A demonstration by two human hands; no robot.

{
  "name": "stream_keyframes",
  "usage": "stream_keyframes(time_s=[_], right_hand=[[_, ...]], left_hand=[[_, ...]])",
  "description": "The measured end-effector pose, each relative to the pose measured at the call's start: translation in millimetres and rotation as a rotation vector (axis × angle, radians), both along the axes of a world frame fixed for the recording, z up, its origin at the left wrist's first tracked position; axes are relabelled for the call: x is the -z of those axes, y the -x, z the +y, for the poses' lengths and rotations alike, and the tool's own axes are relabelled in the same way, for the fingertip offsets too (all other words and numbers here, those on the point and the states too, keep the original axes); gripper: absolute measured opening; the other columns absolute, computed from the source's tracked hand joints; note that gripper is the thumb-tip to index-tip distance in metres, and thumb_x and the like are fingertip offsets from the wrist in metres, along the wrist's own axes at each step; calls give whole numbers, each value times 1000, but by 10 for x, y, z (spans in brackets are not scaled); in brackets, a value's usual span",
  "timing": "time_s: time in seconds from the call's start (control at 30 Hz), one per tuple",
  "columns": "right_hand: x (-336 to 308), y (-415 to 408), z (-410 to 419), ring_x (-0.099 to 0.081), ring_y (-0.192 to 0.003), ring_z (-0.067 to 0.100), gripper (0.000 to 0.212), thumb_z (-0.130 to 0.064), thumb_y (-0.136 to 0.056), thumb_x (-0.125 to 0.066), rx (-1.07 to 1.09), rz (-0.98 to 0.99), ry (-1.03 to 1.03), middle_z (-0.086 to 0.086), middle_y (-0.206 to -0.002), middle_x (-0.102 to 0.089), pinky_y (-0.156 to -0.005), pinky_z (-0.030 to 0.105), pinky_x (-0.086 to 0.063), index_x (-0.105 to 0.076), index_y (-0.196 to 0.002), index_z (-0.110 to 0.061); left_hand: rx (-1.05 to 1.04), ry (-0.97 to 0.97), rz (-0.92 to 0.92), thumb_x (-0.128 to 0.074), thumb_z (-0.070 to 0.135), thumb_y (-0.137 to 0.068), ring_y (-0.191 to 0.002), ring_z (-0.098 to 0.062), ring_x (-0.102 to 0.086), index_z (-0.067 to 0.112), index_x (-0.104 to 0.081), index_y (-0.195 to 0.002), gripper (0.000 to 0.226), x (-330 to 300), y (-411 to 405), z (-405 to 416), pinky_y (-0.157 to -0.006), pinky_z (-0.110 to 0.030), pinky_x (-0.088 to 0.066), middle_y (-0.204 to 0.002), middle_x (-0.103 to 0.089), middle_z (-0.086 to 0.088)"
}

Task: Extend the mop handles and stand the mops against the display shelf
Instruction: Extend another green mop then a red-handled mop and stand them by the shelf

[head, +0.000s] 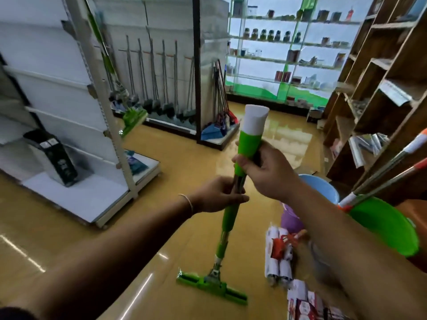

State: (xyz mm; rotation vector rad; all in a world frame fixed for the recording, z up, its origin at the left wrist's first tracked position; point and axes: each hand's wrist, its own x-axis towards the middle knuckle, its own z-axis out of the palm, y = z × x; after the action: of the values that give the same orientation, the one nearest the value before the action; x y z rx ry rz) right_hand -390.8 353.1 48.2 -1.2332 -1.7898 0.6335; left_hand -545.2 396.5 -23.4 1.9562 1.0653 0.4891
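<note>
- Both hands hold the mop (227,215): our right hand (265,172) curls round the green top grip, our left hand (217,195) pinches the steel tube just below.
- It stands nearly upright, its green head (211,287) flat on the floor.
- We judge it light and stiff; the bare tube looks slippery, so twisting at the green sleeves seems safer.
</note>
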Motion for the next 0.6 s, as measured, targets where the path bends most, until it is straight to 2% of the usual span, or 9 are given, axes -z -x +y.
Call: stream_keyframes(time_s=[0.13, 0.23, 0.4, 0.6], right_hand=[[-105, 173, 509, -65, -91, 35, 31, -37, -90, -58, -53, 1, -36, 21, -96, -67, -82, 58, -52, -59, -106, -10], [-81, 244, 978, -65, -90, 36, 28, -35, -92, -59, -91, 5, -45, 22, -97, -67, -82, 58, -52, -57, -105, -11], [23, 252, 1916, -64, -87, 36, 19, -22, -97, -62, -137, 8, -45, 25, -96, -67, -80, 54, -52, -58, -104, -5], [1, 104, 3147, -65, -88, 34, 20, -26, -95, -62, -208, 42, 14, 22, -95, -66, -81, 56, -53, -58, -104, -9]], left_hand=[[-61, -187, 95, -64, 41, -90, -92, -25, -66, 14, -61, -103, 31, -74, 155, 425, -85, -51, -54, -95, -69, -8], [-100, -226, 106, -64, 42, -91, -89, -25, -66, 14, -60, -103, 30, -69, 243, 785, -82, -50, -55, -93, -68, -8], [-164, -204, 102, -64, 37, -92, -88, -20, -67, 13, -60, -101, 26, -2, 235, 1552, -82, -42, -56, -92, -68, -6], [-194, -14, 111, -62, 34, -93, -98, -17, -65, 13, -59, -111, 28, -152, 69, 2707, -83, -29, -54, -105, -67, -6]])
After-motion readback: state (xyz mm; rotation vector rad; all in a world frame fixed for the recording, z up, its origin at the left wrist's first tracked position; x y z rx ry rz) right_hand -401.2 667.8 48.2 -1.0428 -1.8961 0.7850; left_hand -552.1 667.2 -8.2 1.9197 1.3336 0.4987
